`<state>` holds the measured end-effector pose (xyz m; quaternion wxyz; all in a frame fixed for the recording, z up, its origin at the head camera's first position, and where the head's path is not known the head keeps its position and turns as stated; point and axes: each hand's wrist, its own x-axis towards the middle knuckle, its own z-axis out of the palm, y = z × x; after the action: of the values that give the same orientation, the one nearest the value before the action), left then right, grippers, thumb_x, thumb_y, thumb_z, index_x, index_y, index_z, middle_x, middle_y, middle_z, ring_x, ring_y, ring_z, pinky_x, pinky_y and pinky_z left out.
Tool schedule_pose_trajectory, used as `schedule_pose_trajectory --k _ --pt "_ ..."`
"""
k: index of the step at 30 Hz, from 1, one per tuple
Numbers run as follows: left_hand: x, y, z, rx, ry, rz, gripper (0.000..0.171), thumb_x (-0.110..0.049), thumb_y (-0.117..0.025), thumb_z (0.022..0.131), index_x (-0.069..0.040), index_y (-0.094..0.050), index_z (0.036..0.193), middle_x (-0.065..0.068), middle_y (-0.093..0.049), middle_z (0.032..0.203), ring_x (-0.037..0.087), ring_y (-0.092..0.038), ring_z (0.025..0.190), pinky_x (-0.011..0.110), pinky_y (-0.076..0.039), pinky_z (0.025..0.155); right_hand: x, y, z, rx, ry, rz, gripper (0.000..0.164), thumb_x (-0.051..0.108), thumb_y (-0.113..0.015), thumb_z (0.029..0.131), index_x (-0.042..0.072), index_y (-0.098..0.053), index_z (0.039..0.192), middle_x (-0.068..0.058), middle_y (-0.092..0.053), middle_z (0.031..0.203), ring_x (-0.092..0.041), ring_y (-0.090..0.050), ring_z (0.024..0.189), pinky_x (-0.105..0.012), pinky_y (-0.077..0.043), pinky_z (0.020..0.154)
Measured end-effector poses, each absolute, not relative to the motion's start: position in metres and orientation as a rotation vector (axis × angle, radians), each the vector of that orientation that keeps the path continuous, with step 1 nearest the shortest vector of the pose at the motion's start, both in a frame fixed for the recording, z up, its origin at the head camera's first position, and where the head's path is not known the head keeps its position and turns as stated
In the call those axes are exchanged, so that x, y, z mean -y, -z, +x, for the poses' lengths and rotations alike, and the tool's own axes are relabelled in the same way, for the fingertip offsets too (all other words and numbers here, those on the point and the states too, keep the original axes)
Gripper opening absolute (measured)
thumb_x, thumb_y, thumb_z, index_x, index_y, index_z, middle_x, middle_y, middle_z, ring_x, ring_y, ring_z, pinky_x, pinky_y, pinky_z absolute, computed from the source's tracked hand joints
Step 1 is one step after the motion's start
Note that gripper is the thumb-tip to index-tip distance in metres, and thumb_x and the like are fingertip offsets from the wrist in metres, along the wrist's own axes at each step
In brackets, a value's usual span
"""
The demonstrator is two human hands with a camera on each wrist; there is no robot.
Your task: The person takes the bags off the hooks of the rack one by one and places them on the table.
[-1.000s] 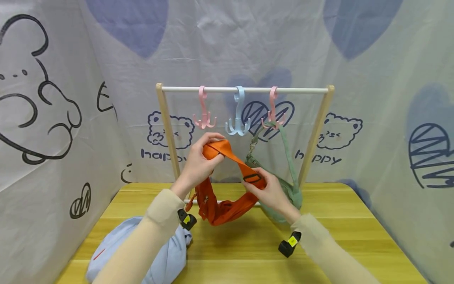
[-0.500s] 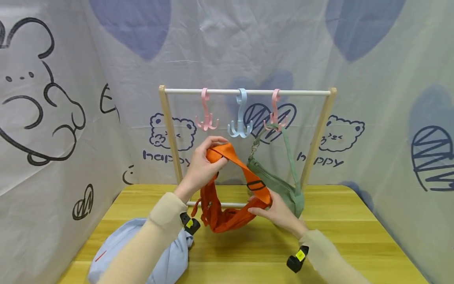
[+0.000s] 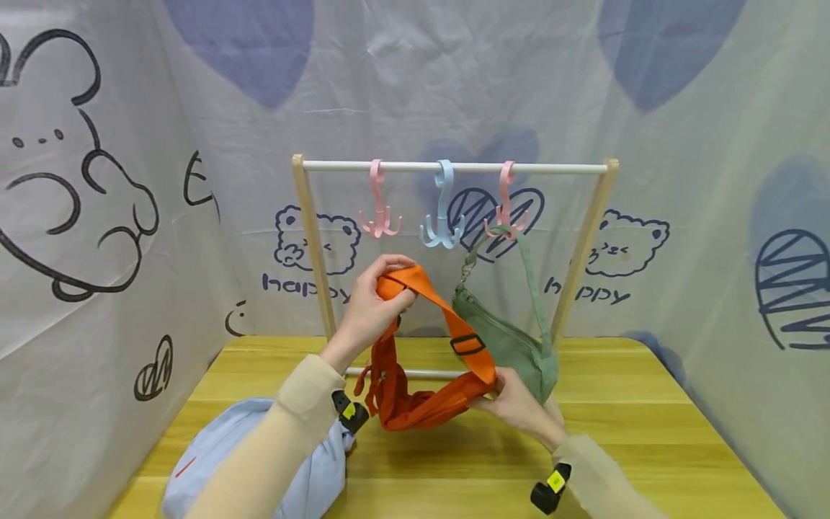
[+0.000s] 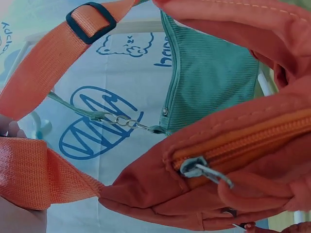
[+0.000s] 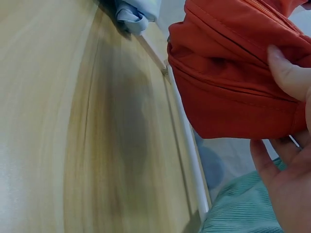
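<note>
An orange bag (image 3: 415, 412) with a zipper hangs in the air between my hands, before the rack. My left hand (image 3: 364, 311) grips its orange strap (image 3: 436, 292) at the upper left, thumb in front. On the strap's right side is a black slide buckle (image 3: 467, 344). My right hand (image 3: 519, 409) holds the bag's right end between thumb and fingers, as the right wrist view also shows. A metal zipper pull (image 4: 194, 167) appears in the left wrist view. Behind hangs a green corduroy bag (image 3: 502, 342), its strap over the right pink hook (image 3: 506, 205).
A rack with a white top bar (image 3: 402, 166) and wooden posts stands at the back of the wooden table (image 3: 635, 418). A left pink hook (image 3: 379, 205) and a blue hook (image 3: 444, 209) hang there too. A light blue cloth item (image 3: 318, 468) lies front left, partly behind my left sleeve.
My right hand has moved down and slightly right, from beside the strap's buckle to the bag's right end. My left hand keeps its grip, a little lower in view. The strap loop is wider.
</note>
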<state>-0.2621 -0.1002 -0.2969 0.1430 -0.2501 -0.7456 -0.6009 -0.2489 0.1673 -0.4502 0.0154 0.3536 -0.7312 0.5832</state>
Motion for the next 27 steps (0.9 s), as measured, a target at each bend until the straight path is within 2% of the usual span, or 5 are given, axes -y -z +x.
schedule_pose_trajectory --k 7,9,15,20,27 --pt "0.106 0.303 -0.266 2.171 1.777 -0.668 0.036 -0.004 -0.063 0.095 -0.014 -0.06 0.129 0.017 -0.063 0.112 0.03 -0.063 0.082 0.028 -0.056 0.067 -0.168 0.451 -0.241 2.279 -1.916 1.007 0.027 -0.004 -0.062 0.094 -0.012 -0.06 0.12 0.02 -0.071 0.106 0.001 -0.068 0.097 -0.02 -0.056 0.082" --pt "0.108 0.307 -0.269 2.193 1.77 -0.638 0.036 -0.005 -0.063 0.095 -0.014 -0.059 0.13 0.017 -0.064 0.112 0.028 -0.064 0.082 0.028 -0.057 0.068 -0.167 0.45 -0.238 2.25 -1.966 0.978 0.027 -0.003 -0.06 0.096 -0.008 -0.06 0.122 0.019 -0.071 0.108 0.0 -0.068 0.099 -0.02 -0.056 0.084" --pt "0.118 0.324 -0.275 2.31 1.69 -0.574 0.037 -0.01 -0.064 0.097 -0.013 -0.057 0.134 0.017 -0.065 0.119 0.025 -0.064 0.08 0.029 -0.057 0.067 -0.162 0.445 -0.232 2.104 -2.052 0.909 0.033 -0.001 -0.058 0.098 0.02 -0.061 0.123 0.018 -0.07 0.111 0.001 -0.066 0.101 -0.019 -0.055 0.085" --pt "0.127 0.339 -0.278 2.451 1.533 -0.562 0.035 -0.017 -0.066 0.098 -0.016 -0.057 0.132 0.015 -0.067 0.122 0.022 -0.062 0.079 0.03 -0.054 0.067 -0.159 0.437 -0.23 1.98 -2.115 0.881 0.036 -0.002 -0.056 0.099 0.024 -0.06 0.123 0.016 -0.07 0.111 0.001 -0.067 0.101 -0.018 -0.055 0.085" --pt "0.135 0.361 -0.278 2.611 1.315 -0.604 0.039 -0.018 -0.068 0.096 -0.013 -0.058 0.134 0.012 -0.069 0.125 0.024 -0.066 0.102 0.041 -0.054 0.091 -0.158 0.43 -0.23 1.797 -2.259 0.91 0.04 -0.005 -0.051 0.101 0.023 -0.058 0.129 0.012 -0.071 0.115 -0.002 -0.067 0.105 -0.02 -0.056 0.088"
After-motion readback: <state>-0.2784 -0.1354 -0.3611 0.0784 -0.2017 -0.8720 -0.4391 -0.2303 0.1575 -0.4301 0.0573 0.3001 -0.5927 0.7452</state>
